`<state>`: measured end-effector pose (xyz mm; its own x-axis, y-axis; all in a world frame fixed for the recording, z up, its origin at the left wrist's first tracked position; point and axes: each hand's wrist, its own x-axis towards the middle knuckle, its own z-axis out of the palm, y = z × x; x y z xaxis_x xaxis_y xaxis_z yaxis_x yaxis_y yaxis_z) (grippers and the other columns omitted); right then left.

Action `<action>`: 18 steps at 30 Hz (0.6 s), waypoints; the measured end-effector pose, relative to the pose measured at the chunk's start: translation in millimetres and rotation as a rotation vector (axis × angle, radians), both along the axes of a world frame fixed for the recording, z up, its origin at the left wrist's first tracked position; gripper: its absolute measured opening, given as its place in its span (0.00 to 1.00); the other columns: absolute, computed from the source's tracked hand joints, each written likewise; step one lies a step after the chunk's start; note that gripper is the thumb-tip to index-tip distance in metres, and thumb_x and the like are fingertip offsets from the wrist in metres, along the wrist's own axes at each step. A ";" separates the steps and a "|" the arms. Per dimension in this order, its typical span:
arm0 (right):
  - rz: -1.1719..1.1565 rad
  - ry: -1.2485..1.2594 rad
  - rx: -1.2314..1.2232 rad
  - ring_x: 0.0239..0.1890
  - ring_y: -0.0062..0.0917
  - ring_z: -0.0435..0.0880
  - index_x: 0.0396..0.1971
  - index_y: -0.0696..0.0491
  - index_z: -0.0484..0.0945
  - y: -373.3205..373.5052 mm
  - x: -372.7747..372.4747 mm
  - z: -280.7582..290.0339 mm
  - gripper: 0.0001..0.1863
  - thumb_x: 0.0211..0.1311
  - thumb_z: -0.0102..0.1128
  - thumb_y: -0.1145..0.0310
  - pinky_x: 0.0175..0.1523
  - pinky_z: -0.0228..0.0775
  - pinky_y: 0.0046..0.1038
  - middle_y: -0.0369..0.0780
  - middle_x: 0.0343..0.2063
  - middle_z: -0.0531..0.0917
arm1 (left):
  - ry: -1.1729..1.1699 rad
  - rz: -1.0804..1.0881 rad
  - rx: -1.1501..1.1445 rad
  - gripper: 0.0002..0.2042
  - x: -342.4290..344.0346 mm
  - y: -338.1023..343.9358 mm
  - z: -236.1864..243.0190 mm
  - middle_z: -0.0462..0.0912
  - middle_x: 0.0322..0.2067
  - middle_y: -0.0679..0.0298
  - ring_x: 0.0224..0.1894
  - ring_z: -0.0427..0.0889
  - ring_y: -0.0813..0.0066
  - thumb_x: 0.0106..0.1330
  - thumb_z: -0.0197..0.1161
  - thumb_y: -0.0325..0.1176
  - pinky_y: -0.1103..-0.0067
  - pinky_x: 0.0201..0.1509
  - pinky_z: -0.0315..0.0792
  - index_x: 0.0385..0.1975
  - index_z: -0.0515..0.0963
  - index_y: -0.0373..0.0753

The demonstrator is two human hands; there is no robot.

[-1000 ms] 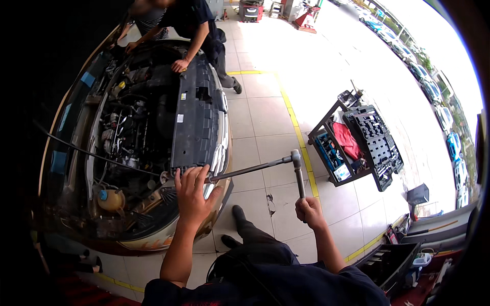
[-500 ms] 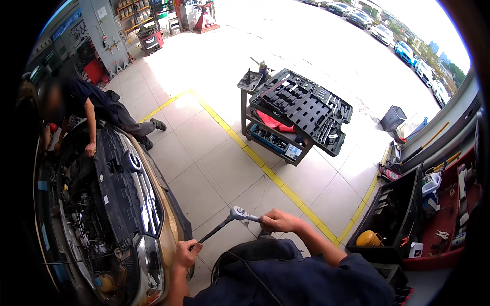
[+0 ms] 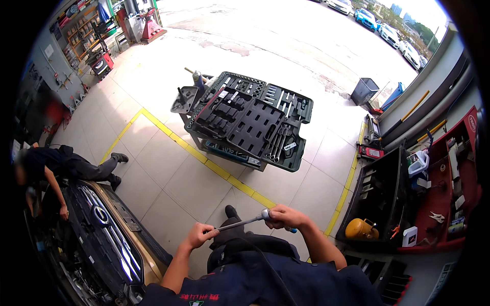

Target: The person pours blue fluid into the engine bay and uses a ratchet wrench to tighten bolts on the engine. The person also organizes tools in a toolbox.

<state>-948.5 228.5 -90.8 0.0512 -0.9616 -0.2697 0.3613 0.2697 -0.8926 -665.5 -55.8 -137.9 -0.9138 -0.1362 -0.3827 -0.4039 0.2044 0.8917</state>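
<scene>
A ratchet wrench (image 3: 265, 214) with a long extension bar (image 3: 239, 224) on its head is held level in front of my body. My left hand (image 3: 200, 235) is closed round the bar's far end. At the other end, my right hand (image 3: 287, 217) is wrapped round the ratchet by its head, and a blue-tipped end shows below that hand. Ahead of me, a large open tool case (image 3: 255, 120) of sockets and wrenches lies on a trolley, apart from both hands.
At left, a person (image 3: 71, 166) leans over the open engine bay of a gold car (image 3: 145, 255). Open red-and-black tool cabinets (image 3: 380, 194) stand at right, with a grey bin (image 3: 364, 91) beyond. A yellow floor line (image 3: 224, 175) runs under the trolley.
My view has swung right and come closer to the trolley, and the car has slid left. My right hand has gone from the ratchet's handle to its head.
</scene>
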 end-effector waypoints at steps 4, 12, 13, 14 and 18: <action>-0.262 -0.206 -0.044 0.17 0.14 0.59 0.37 0.62 0.80 24.5 -34.9 -31.0 0.36 0.72 0.54 0.36 0.23 0.50 0.23 0.29 0.15 0.65 | 0.000 -0.162 -0.080 0.25 -99.1 -25.2 -0.2 0.73 0.13 0.61 0.19 0.72 0.73 0.68 0.66 0.54 0.72 0.26 0.63 0.23 0.83 0.34; -0.602 -0.281 -0.150 0.18 0.19 0.65 0.35 0.65 0.80 69.6 -118.3 -16.8 0.31 0.68 0.57 0.44 0.25 0.55 0.26 0.35 0.16 0.71 | 0.199 -0.533 -0.224 0.21 -283.4 -42.6 26.1 0.84 0.26 0.49 0.32 0.84 0.48 0.70 0.62 0.53 0.61 0.38 0.74 0.34 0.85 0.37; -0.638 -0.276 -0.172 0.18 0.19 0.66 0.35 0.66 0.81 71.1 -131.8 -12.0 0.31 0.67 0.59 0.46 0.26 0.56 0.25 0.36 0.17 0.72 | 0.245 -0.570 -0.231 0.19 -303.8 -45.9 22.5 0.84 0.26 0.50 0.33 0.83 0.49 0.70 0.62 0.50 0.62 0.37 0.74 0.35 0.85 0.37; -0.671 -0.269 -0.172 0.18 0.20 0.67 0.36 0.68 0.81 74.5 -140.2 -7.2 0.30 0.65 0.60 0.47 0.26 0.58 0.25 0.38 0.17 0.74 | 0.241 -0.619 -0.206 0.18 -317.9 -47.7 27.9 0.84 0.29 0.50 0.34 0.84 0.49 0.71 0.61 0.48 0.62 0.40 0.74 0.37 0.84 0.37; -0.692 -0.269 -0.191 0.19 0.19 0.70 0.34 0.68 0.81 72.1 -163.7 2.2 0.29 0.64 0.64 0.49 0.26 0.60 0.25 0.40 0.19 0.77 | 0.241 -0.740 -0.145 0.14 -354.9 -61.3 39.8 0.86 0.39 0.52 0.41 0.84 0.48 0.75 0.58 0.43 0.61 0.46 0.76 0.46 0.81 0.38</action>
<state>-1112.2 300.6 -88.6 -0.5391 -0.8271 -0.1588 0.6030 -0.2475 -0.7583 -1020.4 -117.1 -98.1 -0.8421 0.5055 -0.1880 0.0828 0.4656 0.8811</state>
